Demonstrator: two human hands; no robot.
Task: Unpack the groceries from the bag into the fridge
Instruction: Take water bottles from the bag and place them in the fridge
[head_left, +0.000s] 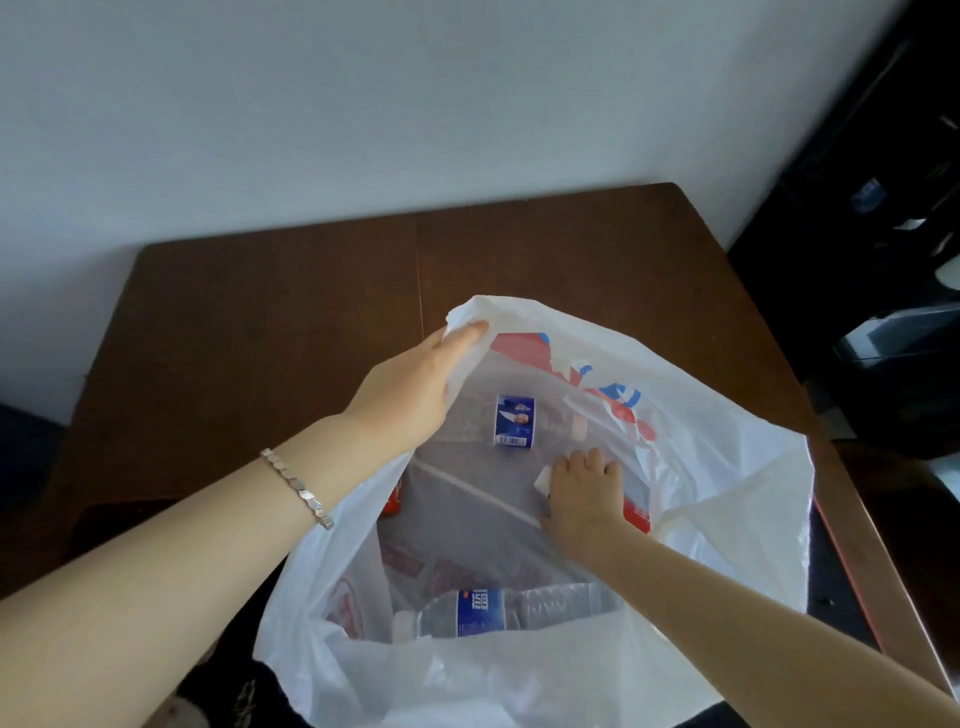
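A large white plastic bag (727, 467) with red and blue print lies open on the brown table (270, 322). My left hand (410, 384) grips the bag's far rim and holds it up. My right hand (587, 488) is deep inside the bag, closed over a small white item (544, 480) of which only a corner shows. A clear bottle with a blue label (514, 421) lies at the bag's bottom, just beyond my right hand. Another clear water bottle with a blue label (498, 613) lies on its side at the near edge of the opening.
A white wall runs behind the table. Dark equipment and shelving (893, 322) stand at the right, close to the table's edge. A dark cloth item (228, 691) lies below the bag at the bottom left. A red item (393, 501) shows through the bag's left wall.
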